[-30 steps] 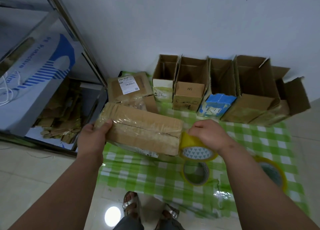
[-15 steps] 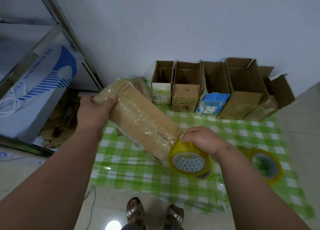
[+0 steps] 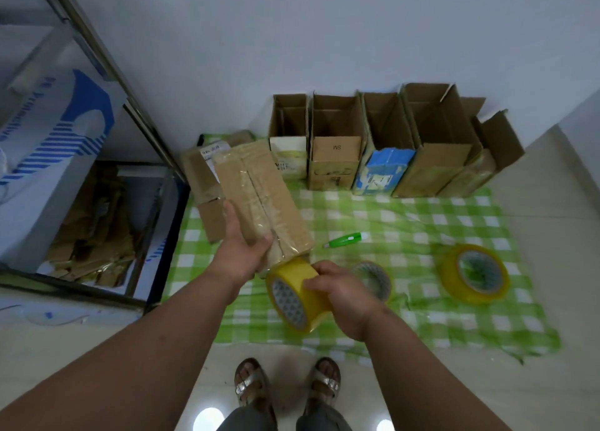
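Our left hand (image 3: 242, 252) grips the stiff, seemingly light, tape-slick box (image 3: 259, 200) near its lower end; our right hand (image 3: 341, 291) curls round the yellow tape roll (image 3: 293, 292) by its rim.

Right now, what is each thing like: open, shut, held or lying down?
parcel: taped shut, held tilted by the left hand.
yellow tape: gripped by the right hand, at the parcel's near end.
big roll: lying on the cloth.
thin roll: lying on the cloth, partly hidden.
green tool: lying on the cloth.
wall boxes: upright, tops open.
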`<state>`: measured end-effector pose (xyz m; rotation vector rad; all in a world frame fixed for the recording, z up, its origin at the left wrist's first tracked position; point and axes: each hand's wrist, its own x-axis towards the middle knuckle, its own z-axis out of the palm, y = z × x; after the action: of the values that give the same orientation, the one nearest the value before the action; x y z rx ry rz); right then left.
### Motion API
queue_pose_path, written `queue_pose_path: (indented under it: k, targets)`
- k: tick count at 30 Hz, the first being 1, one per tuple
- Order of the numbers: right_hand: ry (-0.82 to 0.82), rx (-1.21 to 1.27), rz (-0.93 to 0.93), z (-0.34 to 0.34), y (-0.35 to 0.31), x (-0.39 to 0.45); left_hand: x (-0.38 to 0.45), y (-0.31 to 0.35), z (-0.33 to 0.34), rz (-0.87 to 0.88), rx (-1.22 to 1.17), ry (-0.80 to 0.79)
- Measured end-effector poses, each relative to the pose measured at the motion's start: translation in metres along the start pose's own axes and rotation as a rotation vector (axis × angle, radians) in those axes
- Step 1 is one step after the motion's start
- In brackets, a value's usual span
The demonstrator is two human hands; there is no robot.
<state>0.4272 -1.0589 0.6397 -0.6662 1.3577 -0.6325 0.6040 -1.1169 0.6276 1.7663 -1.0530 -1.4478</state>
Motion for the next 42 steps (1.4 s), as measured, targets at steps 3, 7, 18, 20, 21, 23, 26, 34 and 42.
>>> queue_pose_path:
  k: [3,7,18,20,21,23,26,34,42]
  targets:
    - [-0.027,0.056,-0.017,-0.001,0.010,-0.001,0.003,-0.007,-0.003,0.203,0.297,0.014]
    - [-0.068,-0.028,-0.033,-0.005,0.025,0.000,0.013,-0.009,0.002,0.210,0.461,-0.010]
    - [-0.016,-0.253,-0.118,-0.005,0.053,0.003,0.019,-0.009,-0.006,0.212,0.495,-0.023]
    - [0.045,-0.303,-0.116,-0.004,0.060,0.003,0.018,-0.008,-0.007,0.196,0.472,-0.016]
    - [0.086,-0.339,-0.130,-0.003,0.063,0.003,0.017,-0.007,-0.007,0.193,0.459,-0.006]
    - [0.133,-0.385,-0.170,-0.001,0.067,0.005,0.018,-0.005,-0.004,0.209,0.449,0.026]
    - [0.119,-0.372,-0.211,0.000,0.065,0.009,0.012,-0.008,0.000,0.211,0.311,0.077]
    - [0.020,-0.290,-0.154,-0.010,0.054,0.012,-0.040,-0.039,0.022,-0.015,-0.231,0.455]
    - [0.006,-0.481,-0.149,-0.012,0.042,0.018,-0.064,-0.054,0.044,-0.103,-0.098,0.150]
